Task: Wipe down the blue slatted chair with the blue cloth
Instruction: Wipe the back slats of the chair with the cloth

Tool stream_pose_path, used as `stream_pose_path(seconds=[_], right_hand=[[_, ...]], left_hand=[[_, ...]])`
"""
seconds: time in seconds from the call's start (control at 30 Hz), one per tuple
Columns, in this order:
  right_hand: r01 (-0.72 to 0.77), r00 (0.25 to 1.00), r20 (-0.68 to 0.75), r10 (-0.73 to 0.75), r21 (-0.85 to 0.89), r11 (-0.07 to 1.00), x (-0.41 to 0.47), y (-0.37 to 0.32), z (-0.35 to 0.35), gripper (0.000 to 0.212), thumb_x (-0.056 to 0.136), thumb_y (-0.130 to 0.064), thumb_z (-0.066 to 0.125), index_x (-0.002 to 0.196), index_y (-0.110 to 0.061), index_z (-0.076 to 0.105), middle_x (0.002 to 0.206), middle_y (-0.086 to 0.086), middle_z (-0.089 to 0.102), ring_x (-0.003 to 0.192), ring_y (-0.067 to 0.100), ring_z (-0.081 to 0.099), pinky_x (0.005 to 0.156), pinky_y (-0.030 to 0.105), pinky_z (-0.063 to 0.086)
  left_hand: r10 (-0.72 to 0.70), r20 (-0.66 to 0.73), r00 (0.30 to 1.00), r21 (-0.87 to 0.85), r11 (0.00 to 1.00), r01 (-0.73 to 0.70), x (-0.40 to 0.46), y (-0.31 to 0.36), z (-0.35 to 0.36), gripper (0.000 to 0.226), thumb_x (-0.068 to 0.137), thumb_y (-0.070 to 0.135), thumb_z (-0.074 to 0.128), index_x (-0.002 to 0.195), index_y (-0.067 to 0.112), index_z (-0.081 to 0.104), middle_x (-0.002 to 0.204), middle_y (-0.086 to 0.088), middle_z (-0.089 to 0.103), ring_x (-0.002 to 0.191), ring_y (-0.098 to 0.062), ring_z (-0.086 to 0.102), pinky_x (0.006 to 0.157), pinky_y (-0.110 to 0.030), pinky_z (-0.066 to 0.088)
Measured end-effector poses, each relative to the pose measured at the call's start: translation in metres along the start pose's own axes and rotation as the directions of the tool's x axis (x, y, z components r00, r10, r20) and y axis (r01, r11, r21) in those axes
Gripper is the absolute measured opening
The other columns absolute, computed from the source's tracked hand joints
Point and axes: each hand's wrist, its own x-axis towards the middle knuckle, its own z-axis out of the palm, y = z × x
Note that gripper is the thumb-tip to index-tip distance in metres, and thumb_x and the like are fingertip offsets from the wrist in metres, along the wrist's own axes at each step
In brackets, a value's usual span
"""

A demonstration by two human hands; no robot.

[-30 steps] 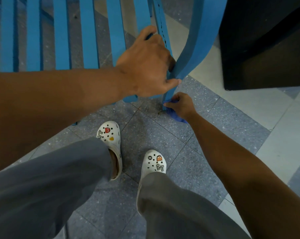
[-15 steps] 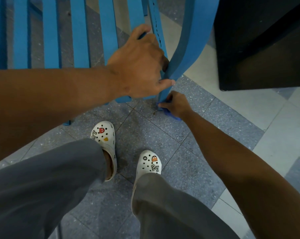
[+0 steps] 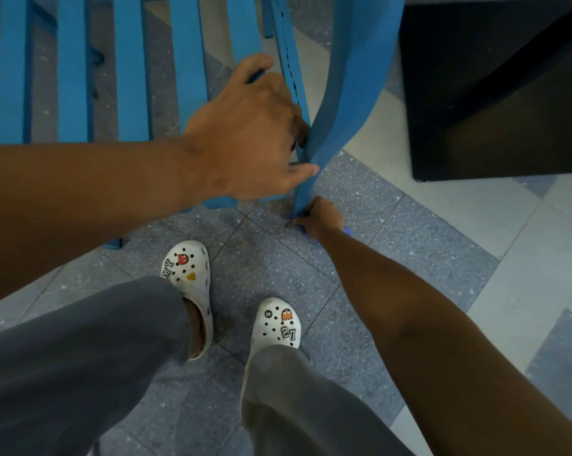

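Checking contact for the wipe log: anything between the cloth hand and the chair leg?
Nothing visible. The right hand grips the blue cloth right at the foot of the chair leg. The left hand holds the chair frame higher up.

The slatted chair [image 3: 130,77] fills the upper left of the frame, a cabinet [image 3: 495,93] the upper right. The left hand [image 3: 248,136] rests on the chair's lower right corner, above the right hand [image 3: 321,218] at the leg's foot. Two clogs [image 3: 189,281] stand below centre.

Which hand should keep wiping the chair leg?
Right. The right hand already grips the blue cloth against the bottom of the chair leg. The left hand holds no cloth; it grips the chair higher up, steadying it.
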Motion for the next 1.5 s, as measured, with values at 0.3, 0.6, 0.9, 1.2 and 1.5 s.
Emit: stream_pose_path(seconds=[0.3,0.6,0.9,1.2,1.5], right_hand=[[0.247,0.968,-0.086,-0.236,0.146,0.958,0.001,0.018,-0.017,0.039,0.078,-0.047,0.08,0.09,-0.017,0.058,0.077,0.001,0.065,0.068,0.021,0.061,0.058,0.034,0.045],[0.078,0.997,-0.032,-0.077,0.029,0.997,0.008,0.01,0.003,0.039,0.078,-0.046,0.081,0.094,-0.018,0.059,0.067,-0.004,0.058,0.066,0.021,0.058,0.062,0.031,0.041],[0.047,0.999,-0.016,-0.047,-0.044,0.998,0.007,0.015,0.004,0.029,0.084,-0.032,0.075,0.103,-0.017,0.06,0.087,0.004,0.068,0.081,0.027,0.066,0.066,0.034,0.045],[0.23,0.972,-0.072,-0.223,0.119,0.966,0.0,0.021,0.001,0.037,0.086,-0.057,0.069,0.089,-0.025,0.051,0.073,-0.007,0.061,0.064,0.014,0.057,0.059,0.031,0.038],[-0.059,0.998,0.033,0.055,0.127,0.99,0.004,0.003,0.017,0.022,0.088,-0.032,0.074,0.088,-0.016,0.059,0.059,-0.006,0.054,0.048,0.007,0.048,0.041,0.023,0.029]], left_hand=[[-0.002,-0.009,1.0,-0.014,1.0,0.002,0.0,0.0,0.001,0.064,0.09,0.076,0.028,0.094,0.031,0.073,0.094,0.011,0.07,0.127,-0.02,0.048,0.12,-0.048,0.016],[-0.008,-0.036,0.999,-0.063,0.998,0.005,-0.002,0.001,-0.003,0.06,0.092,0.071,0.036,0.091,0.025,0.075,0.089,0.004,0.072,0.121,-0.025,0.054,0.119,-0.051,0.02],[-0.014,-0.036,0.999,-0.059,0.998,0.012,-0.003,0.002,-0.004,0.059,0.092,0.072,0.036,0.09,0.027,0.075,0.09,0.006,0.072,0.122,-0.024,0.054,0.119,-0.051,0.019],[-0.015,-0.053,0.998,-0.061,0.998,0.012,-0.003,0.002,-0.005,0.06,0.092,0.071,0.036,0.09,0.025,0.075,0.09,0.001,0.073,0.118,-0.027,0.055,0.119,-0.051,0.021],[-0.022,-0.082,0.996,-0.097,0.995,0.014,-0.004,0.002,-0.002,0.057,0.091,0.068,0.041,0.085,0.022,0.074,0.085,0.001,0.073,0.114,-0.028,0.057,0.118,-0.05,0.02]])
